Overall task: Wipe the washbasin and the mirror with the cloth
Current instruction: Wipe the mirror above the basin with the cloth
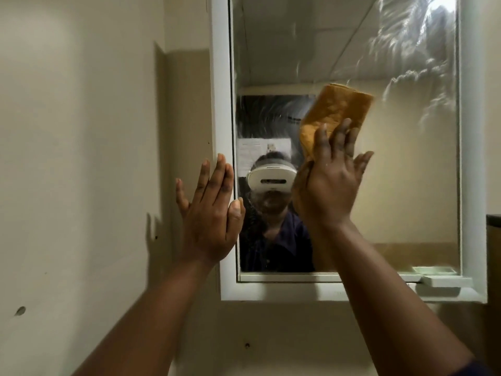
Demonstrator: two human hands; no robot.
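Note:
A white-framed mirror (406, 185) hangs on the cream wall, with wet streaks across its upper right. My right hand (332, 180) presses a folded orange cloth (339, 115) flat against the glass near the mirror's middle; the cloth sticks out above my fingers. My left hand (210, 210) lies flat with fingers spread on the mirror's left frame edge and holds nothing. The washbasin is out of view.
The cream wall (81, 158) fills the left side, with a small hole low down. A white ledge (444, 280) sits at the mirror's bottom right corner. A dark-topped surface (494, 221) shows at the right edge.

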